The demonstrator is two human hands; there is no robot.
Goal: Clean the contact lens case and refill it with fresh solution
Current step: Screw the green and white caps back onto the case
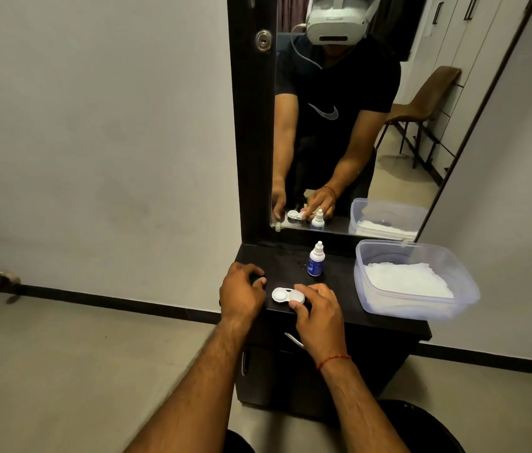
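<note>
A white contact lens case [286,294] lies on the dark dresser top [339,289], near its front edge. My right hand [318,310] grips the case's right end with thumb and fingers. The case's left cup faces up, apparently without a cap. My left hand [241,292] rests curled at the dresser's left front corner, just left of the case and apart from it; I cannot see whether anything is inside it. A small white solution bottle [316,260] with a blue label stands upright behind the case, cap on.
A clear plastic tub [464,289] holding white tissues sits on the dresser's right side. A tall mirror [356,125] rises behind, reflecting the person and a chair. Drawer handles [294,340] show below the dresser top. Bare wall and floor lie to the left.
</note>
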